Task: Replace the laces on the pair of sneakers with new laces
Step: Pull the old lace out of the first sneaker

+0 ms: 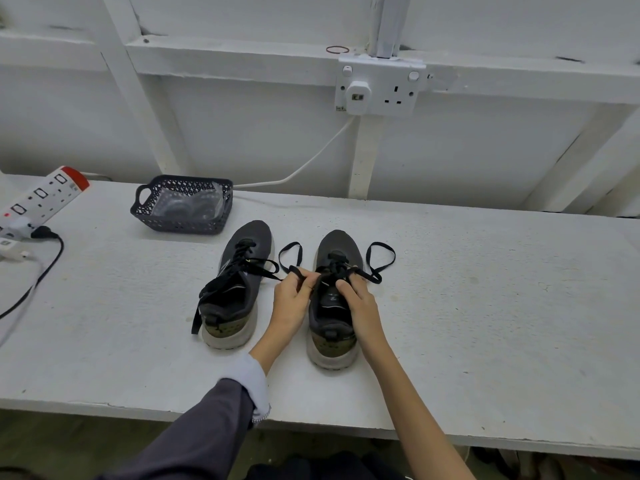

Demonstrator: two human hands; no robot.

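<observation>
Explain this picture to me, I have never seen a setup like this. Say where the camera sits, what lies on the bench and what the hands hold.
There is no machine here. A person works with bare hands, and one camera worn on the head looks down at them. On the white bench stands a dark grey sneaker with a pale sole, toe pointing away. The left hand and the right hand each pinch its black lace, with a loop lying to each side. A matching sneaker to its left has loose black laces. Behind that one sits a dark plastic mesh basket holding clear packaging. A white power strip lies at the far left.
</observation>
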